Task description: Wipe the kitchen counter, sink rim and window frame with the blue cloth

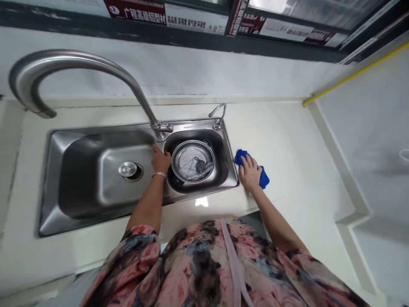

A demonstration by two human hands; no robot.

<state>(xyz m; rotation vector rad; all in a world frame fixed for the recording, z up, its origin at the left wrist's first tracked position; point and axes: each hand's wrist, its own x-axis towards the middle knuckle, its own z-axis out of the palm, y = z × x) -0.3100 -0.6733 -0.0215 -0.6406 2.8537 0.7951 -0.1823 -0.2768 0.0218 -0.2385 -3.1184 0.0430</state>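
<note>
My left hand (160, 160) is on the divider (168, 192) between the two basins of the steel sink, closed over it with the thumb on the right side. A bracelet circles that wrist. On the counter just right of the sink, my right hand (250, 171) presses down on a crumpled blue cloth (263, 178) and grips it, its fingers bent over the fabric. In the small right basin stands a round metal pot with a perforated steamer insert (189, 157). A clear plastic bag (191, 169) and a dark steel-wool scrubber (200, 166) lie inside the pot.
A tall curved faucet (96, 64) rises behind the sink and arches over the left basin (83, 179), which has a drain strainer (128, 169). A small thin tap (219, 111) stands at the back right corner. The pale counter (287, 149) runs to the right wall, with a yellow pipe (354, 74).
</note>
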